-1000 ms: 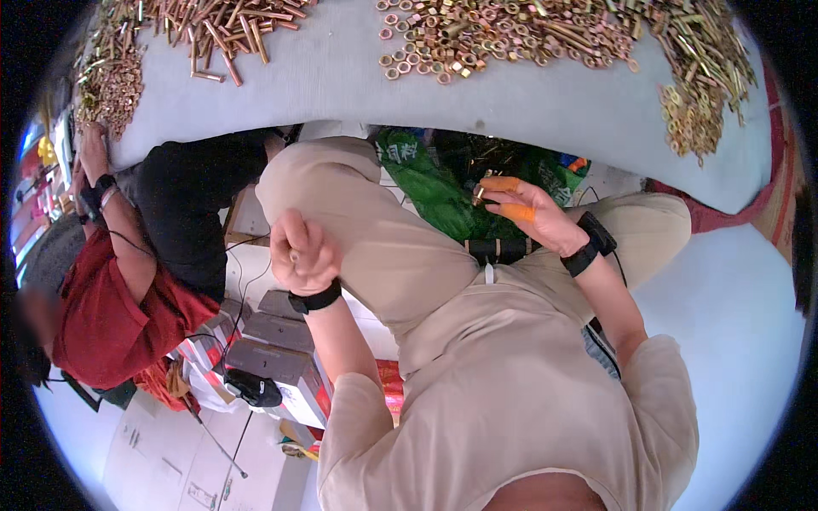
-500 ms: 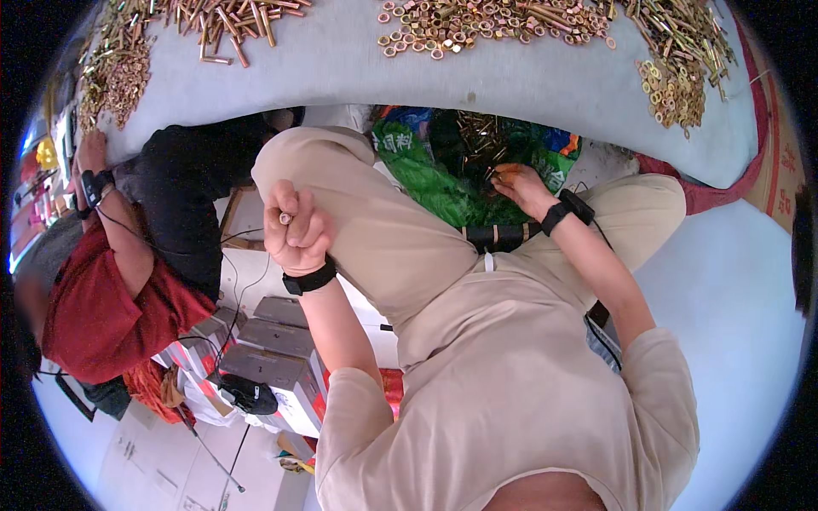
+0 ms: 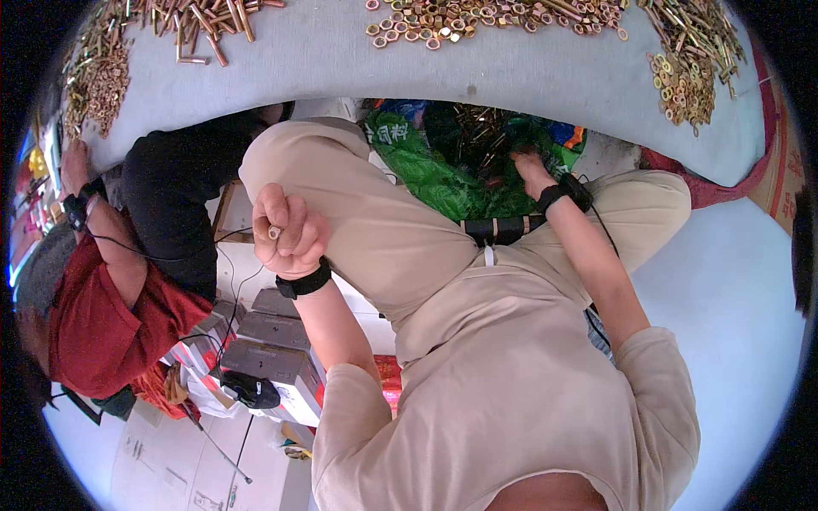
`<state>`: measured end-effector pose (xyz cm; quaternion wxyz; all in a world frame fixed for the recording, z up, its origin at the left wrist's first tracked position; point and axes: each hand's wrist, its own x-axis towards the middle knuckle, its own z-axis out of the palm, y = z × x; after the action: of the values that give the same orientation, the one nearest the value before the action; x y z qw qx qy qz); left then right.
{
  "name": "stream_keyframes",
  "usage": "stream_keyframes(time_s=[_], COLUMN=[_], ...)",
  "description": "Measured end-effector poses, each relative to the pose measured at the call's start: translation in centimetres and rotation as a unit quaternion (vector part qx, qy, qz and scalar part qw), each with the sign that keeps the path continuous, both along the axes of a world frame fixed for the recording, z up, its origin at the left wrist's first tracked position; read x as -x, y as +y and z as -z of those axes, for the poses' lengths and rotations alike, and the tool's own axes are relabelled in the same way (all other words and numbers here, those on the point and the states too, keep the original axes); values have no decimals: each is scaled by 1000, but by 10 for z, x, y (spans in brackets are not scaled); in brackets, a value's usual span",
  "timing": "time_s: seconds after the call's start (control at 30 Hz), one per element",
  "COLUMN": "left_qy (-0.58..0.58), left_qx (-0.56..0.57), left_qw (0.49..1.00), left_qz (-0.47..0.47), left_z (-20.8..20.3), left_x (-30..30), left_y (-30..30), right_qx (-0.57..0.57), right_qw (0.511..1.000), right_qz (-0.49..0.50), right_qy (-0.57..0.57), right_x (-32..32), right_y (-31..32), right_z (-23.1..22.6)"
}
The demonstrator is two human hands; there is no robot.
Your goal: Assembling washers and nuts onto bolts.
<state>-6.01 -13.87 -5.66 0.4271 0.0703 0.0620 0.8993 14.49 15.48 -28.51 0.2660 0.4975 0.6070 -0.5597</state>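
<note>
Stretching across the top, well beyond both grips, the grey counter carries heaps of brass nuts. Below its edge a green bag of brass bolts sits open, and the right hand reaches into it, its grip hidden. The left hand is curled shut, pinching a small metal piece above the knee.
</note>
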Motion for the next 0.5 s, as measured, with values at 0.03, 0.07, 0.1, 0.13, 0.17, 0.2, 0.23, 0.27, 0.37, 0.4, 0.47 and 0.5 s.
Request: stream_keyframes(time_s=[0.03,0.07,0.1,0.13,0.17,0.2,0.23,0.27,0.37,0.4,0.47,0.5], left_qy=[0,14,30,28,11,-8,-12,-18,-15,13,84,78], left_qx=[-2,-15,-32,-31,-9,16,20,-10,-78,-126,-202,-197], left_qw=[1000,1000,999,999,999,999,999,1000,996,990,968,970], left_qz=[4,15,28,28,32,32,26,13,25,56,127,122], left_z=[0,-1,-2,-2,-4,-5,-4,-3,5,7,12,11], left_x=[2,3,6,6,5,3,0,-4,6,8,15,18], left_y=[4,7,13,15,15,12,11,11,22,19,14,15], right_qx=[18,17,-32,-77,-75,-165,-249,-272,-260,-253,-293,-285], right_qw=[999,999,999,990,990,953,884,854,810,807,770,769], right_qz=[41,43,-31,-110,-111,-254,-390,-442,-525,-533,-566,-571], right_qy=[-11,-11,16,41,39,-19,-74,-24,-32,-28,34,34], right_x=[12,8,1,1,1,7,12,8,4,5,5,6], right_y=[0,-2,-2,-5,-8,-19,-27,-31,-31,-37,-50,-50], right_z=[-17,-8,7,11,16,15,11,14,55,59,66,75])
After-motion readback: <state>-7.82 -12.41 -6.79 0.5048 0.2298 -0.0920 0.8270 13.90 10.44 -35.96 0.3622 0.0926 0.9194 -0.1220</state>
